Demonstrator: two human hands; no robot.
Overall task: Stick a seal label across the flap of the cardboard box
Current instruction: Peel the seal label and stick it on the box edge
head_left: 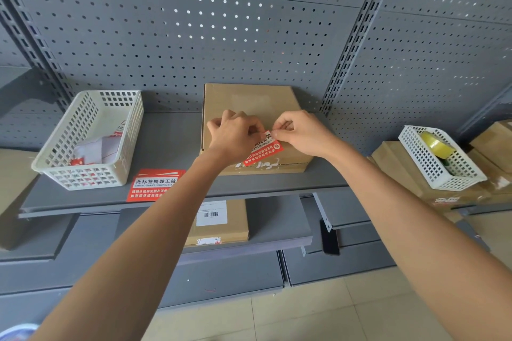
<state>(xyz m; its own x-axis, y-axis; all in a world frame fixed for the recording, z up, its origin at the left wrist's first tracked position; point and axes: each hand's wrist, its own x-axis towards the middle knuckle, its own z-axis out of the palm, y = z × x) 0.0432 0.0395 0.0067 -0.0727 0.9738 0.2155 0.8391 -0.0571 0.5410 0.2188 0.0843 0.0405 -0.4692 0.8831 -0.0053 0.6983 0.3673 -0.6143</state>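
Observation:
A flat brown cardboard box [249, 99] lies on the grey shelf [171, 135], its front flap facing me. Over its front edge hangs a red and white seal label [264, 151], tilted. My left hand [235, 133] pinches the label's upper left part. My right hand [302, 133] pinches its top corner with thumb and forefinger. Whether the label touches the box I cannot tell. White torn remains of an older label [260, 165] show on the box's front face.
A stack of red seal labels [155, 184] lies on the shelf left of the box, beside a white basket [91, 141] of paper scraps. At right a white basket [440, 158] holds a tape roll atop more boxes. Another box [219, 221] sits on the lower shelf.

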